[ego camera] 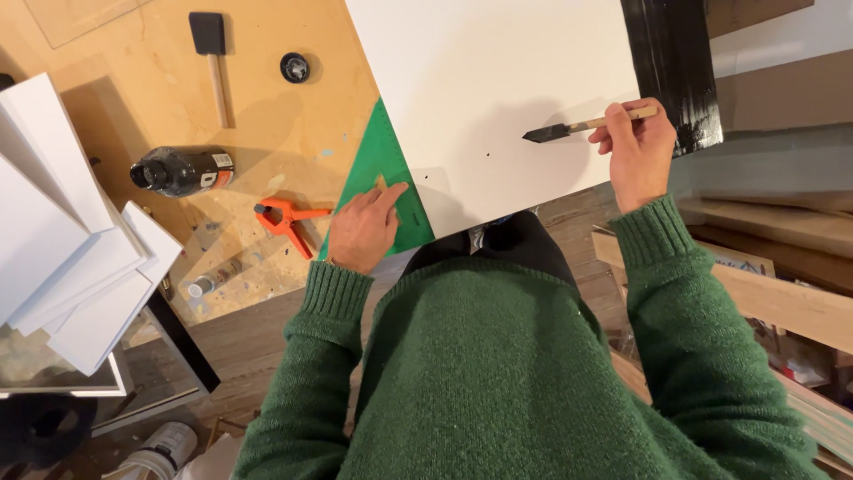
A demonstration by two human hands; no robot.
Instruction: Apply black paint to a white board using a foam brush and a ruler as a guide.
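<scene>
Two hands at work on the large white flat panel, painting stage.
Right hand, fingers closed on a wooden-handled black foam brush, holds the brush tip on the panel, left of the panel's glossy black painted strip. Left hand, fingers loosely curled and gripping nothing, rests on the green mat at the panel's lower-left edge. Judged next requirement: steady, even strokes with the panel braced.

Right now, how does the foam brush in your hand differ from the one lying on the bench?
The held foam brush sits in the right hand, lying across the white board, its head seen thin. The spare foam brush lies untouched on the workbench, its head seen broad. Both have black heads and wooden handles.
</scene>
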